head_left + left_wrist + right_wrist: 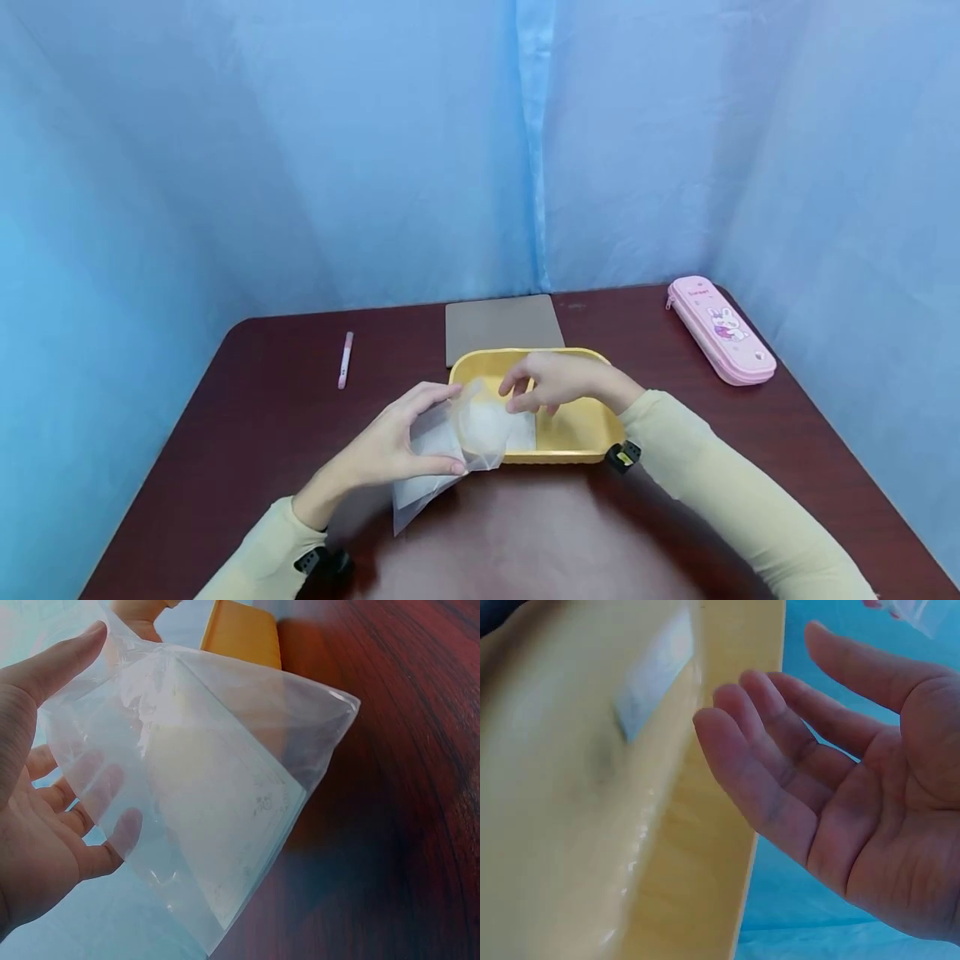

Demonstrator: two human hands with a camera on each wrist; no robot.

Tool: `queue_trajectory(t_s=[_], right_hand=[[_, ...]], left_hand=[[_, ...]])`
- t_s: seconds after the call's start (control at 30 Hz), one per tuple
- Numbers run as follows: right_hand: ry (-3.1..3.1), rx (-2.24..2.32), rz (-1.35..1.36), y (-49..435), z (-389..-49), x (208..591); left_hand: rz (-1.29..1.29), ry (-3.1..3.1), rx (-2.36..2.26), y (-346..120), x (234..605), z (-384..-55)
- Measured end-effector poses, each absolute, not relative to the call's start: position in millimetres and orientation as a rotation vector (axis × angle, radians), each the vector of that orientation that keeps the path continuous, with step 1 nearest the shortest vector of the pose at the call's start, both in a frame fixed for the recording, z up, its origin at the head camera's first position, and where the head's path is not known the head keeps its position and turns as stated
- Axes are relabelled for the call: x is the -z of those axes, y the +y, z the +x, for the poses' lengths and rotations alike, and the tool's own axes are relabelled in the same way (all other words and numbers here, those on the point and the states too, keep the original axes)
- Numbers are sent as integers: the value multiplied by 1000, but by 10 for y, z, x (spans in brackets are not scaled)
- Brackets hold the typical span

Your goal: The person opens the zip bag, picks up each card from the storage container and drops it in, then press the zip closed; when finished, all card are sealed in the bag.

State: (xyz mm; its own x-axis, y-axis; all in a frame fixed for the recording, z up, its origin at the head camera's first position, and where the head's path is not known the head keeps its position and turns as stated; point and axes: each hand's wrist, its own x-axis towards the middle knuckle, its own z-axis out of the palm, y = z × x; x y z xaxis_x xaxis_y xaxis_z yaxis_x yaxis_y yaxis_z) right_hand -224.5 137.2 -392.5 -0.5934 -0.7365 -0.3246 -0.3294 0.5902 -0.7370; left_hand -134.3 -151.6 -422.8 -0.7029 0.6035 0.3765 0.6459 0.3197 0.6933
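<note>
My left hand (393, 433) grips a clear plastic bag (180, 787) near its mouth, thumb on one side and fingers on the other. Inside the bag lies a stack of white sheets (225, 802), slanting down toward a lower corner. The bag hangs at the front left of a yellow tray (577, 454) and overlaps its rim in the head view. Over the tray is my right hand (555, 379), its fingers slightly bent and nothing in them, close to the bag's mouth. On the tray's floor sits a white flat piece (656, 675), partly hidden behind the bag in the head view.
A grey flat board (502, 325) lies behind the tray. To the left is a pink and white pen (346, 360); at the far right rests a pink pencil case (722, 331) with a rabbit print. Blue curtains (375, 150) enclose the dark red table (285, 417).
</note>
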Motion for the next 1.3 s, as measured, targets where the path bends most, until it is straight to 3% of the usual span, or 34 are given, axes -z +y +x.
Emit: queue_trajectory(t_s=[0.27,1.3], right_hand=[[2196,839,-823,1278,-2311,3808],[2166,587,-788,1130,-2652,4179]], left_hand=[[-1186,-2489,1374,-1508,4259,-1309],[-1205,-2472,1387,-1545,4273,-1331]])
